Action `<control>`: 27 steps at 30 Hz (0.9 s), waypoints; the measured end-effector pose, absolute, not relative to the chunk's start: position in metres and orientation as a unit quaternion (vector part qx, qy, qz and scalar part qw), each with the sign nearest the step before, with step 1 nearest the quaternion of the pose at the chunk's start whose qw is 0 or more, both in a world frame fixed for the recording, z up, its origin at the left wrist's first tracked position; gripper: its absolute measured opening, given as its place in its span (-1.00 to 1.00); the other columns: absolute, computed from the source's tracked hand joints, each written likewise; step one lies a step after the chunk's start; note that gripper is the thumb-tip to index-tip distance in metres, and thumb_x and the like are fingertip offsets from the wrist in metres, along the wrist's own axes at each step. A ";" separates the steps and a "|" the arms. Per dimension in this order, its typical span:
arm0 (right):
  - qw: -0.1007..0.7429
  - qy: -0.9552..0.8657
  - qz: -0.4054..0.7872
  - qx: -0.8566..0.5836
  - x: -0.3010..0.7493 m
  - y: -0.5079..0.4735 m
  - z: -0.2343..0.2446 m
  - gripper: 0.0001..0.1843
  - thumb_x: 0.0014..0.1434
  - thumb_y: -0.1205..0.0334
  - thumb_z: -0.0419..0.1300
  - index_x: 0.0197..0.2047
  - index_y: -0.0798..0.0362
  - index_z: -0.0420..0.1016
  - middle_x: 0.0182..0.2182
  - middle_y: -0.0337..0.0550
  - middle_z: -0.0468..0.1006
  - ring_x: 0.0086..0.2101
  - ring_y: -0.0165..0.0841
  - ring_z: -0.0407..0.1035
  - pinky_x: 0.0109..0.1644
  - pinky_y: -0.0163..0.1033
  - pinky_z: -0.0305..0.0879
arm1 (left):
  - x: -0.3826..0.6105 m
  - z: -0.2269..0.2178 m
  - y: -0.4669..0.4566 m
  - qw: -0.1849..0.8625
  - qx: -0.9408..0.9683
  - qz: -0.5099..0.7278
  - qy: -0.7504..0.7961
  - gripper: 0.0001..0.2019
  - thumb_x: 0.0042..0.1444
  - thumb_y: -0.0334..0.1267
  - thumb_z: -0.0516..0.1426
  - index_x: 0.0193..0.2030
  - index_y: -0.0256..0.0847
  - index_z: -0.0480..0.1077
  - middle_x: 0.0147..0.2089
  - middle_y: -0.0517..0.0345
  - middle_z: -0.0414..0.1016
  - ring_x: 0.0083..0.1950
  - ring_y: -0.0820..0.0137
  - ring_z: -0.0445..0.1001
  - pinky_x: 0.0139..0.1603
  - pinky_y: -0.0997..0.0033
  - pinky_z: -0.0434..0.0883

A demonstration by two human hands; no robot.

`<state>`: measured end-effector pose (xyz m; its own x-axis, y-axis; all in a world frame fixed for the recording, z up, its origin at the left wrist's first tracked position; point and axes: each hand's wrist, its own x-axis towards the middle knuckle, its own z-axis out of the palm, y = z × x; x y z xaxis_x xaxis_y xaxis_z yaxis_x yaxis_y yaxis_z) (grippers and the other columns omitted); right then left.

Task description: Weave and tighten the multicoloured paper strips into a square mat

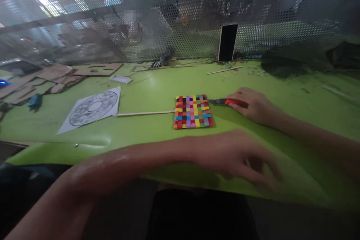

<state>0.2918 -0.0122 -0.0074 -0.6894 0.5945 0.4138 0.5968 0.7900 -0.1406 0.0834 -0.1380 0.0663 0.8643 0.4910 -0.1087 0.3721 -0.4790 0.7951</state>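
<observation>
My right hand (250, 105) is closed around the red handle of a knife-like tool (219, 101). The tool's dark, narrow front end points left and reaches the right edge of a woven square of colourful strips (192, 112), which lies flat on the green table. Across the front of the table stretches my left arm, with my left hand (233, 153) blurred by motion, below and right of the woven square. Its thumb and fingers look apart, and no object shows between them. A thin pale stick (144, 113) runs from the square's left edge toward a printed sheet.
The white sheet (94, 110) carries a printed ring pattern. Cardboard pieces (56, 73) and a blue item (35, 101) lie at the left. A dark-screened phone (227, 43) leans on the perforated metal screen (180, 18) at the back. Thin sticks and scraps are scattered there.
</observation>
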 end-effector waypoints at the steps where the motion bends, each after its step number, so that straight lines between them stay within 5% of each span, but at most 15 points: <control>1: 0.224 -0.918 -0.005 -0.328 0.291 -0.013 -0.007 -0.63 0.34 0.06 0.06 0.01 -0.02 0.62 -0.19 0.01 0.57 -0.19 -0.14 0.43 -0.08 -0.03 0.38 | 0.066 0.066 -0.130 0.457 0.856 0.091 0.226 -0.81 0.29 -0.15 0.19 -0.03 -0.06 0.59 -0.20 0.18 0.70 -0.15 0.40 0.66 -0.02 0.47 0.55; 6: 0.217 -0.903 -0.052 -0.368 0.292 -0.012 -0.007 -0.62 0.34 0.09 0.04 -0.02 0.05 0.63 -0.22 0.05 0.59 -0.20 -0.10 0.42 -0.09 0.01 0.37 | -0.028 0.057 -0.068 0.240 0.830 0.192 0.465 -0.71 0.30 -0.14 0.14 -0.02 -0.27 0.56 -0.10 -0.06 0.65 -0.14 0.28 0.59 -0.07 0.27 0.49; 11: 0.189 -0.894 -0.100 -0.395 0.296 -0.011 -0.006 -0.63 0.36 0.10 0.01 -0.07 0.01 0.62 -0.21 0.02 0.59 -0.18 -0.09 0.43 -0.09 0.03 0.37 | -0.066 0.033 -0.032 0.180 0.837 0.110 0.505 -0.51 0.27 0.04 0.13 0.13 -0.34 0.47 0.12 -0.21 0.52 0.06 0.18 0.50 0.06 0.22 0.42; 20: 0.195 -0.870 -0.158 -0.423 0.299 -0.013 -0.010 -0.66 0.35 0.20 0.00 -0.05 0.06 0.58 -0.07 0.14 0.56 -0.05 0.06 0.39 -0.01 0.15 0.30 | -0.062 0.036 -0.037 0.332 0.804 0.118 0.478 -0.53 0.16 -0.07 0.24 0.14 -0.32 0.48 0.04 -0.10 0.56 -0.01 0.24 0.50 -0.04 0.30 0.39; 27: 0.309 -0.856 -0.121 -0.397 0.291 -0.015 -0.010 -0.67 0.32 0.19 0.04 -0.09 0.09 0.61 -0.11 0.14 0.60 -0.05 0.02 0.42 0.08 0.17 0.31 | -0.071 0.038 -0.036 0.466 0.718 0.199 0.477 -0.64 0.06 -0.07 0.34 -0.11 -0.30 0.54 -0.21 0.03 0.57 -0.36 0.44 0.44 -0.35 0.38 0.41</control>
<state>0.2912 -0.0153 -0.0098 -0.4944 0.6050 0.6242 0.7542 0.6556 -0.0381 -0.0706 -0.0362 0.0376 0.4648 0.8711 -0.1588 0.4995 -0.1098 0.8594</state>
